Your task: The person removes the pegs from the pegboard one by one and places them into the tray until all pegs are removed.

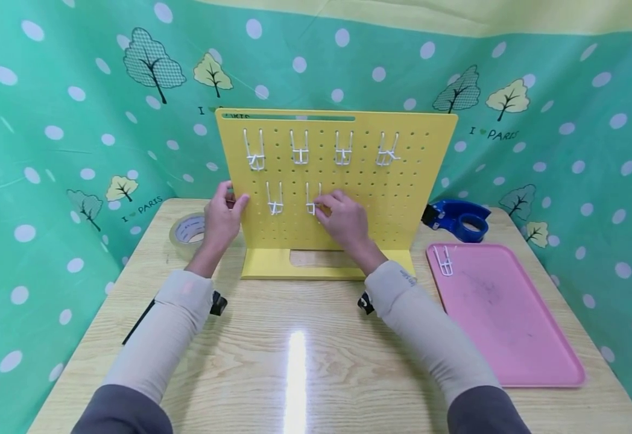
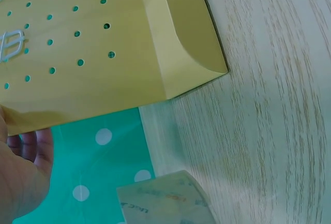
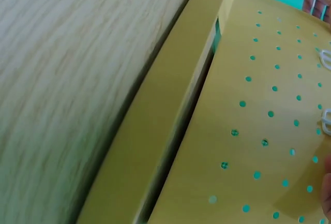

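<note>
A yellow pegboard [image 1: 397, 211] stands upright on its base at the middle of the table. My left hand [image 1: 222, 217] grips its left edge, thumb in front and fingers behind, as the left wrist view also shows. With thumb and fingers, my right hand [image 1: 345, 220] pinches a white wire hook [image 1: 310, 209] on the lower part of the board and partly hides it. To its left hangs another white hook [image 1: 275, 208]. Several more hooks form an upper row, including one at the far left [image 1: 256, 163]. Only the right hand's fingertips [image 3: 326, 193] show in the right wrist view.
To the right lies a pink tray [image 1: 511, 325] with a white hook [image 1: 445, 265] in its far left corner. A blue tape dispenser [image 1: 470, 222] sits behind it. Beside my left wrist is a roll of clear tape [image 1: 180, 238]. A patterned green curtain [image 1: 82, 157] encloses the table.
</note>
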A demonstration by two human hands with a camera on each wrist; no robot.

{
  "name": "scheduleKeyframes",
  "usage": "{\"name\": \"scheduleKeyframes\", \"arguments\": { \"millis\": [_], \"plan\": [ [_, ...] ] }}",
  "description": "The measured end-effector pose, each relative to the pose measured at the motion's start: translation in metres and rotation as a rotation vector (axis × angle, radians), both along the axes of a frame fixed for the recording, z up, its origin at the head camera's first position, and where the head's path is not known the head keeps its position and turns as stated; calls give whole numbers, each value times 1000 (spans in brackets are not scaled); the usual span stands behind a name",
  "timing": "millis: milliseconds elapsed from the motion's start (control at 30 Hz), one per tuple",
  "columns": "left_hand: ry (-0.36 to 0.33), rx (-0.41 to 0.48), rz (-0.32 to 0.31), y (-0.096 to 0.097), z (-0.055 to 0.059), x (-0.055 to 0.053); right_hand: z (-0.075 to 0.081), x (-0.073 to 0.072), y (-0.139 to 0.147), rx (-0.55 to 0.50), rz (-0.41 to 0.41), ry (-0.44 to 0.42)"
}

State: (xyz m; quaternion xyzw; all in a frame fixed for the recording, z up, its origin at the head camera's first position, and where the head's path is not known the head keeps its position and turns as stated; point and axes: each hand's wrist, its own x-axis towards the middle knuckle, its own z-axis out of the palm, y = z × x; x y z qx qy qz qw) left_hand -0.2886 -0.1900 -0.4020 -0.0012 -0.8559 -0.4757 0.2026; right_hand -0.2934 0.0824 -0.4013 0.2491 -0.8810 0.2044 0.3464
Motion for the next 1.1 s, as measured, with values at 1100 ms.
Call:
{"name": "scheduleKeyframes", "arguments": {
  "millis": [1100],
  "plan": [
    [-23,4,-11,-1,2,1,9,15,12,-102,50,42]
  ]
}}
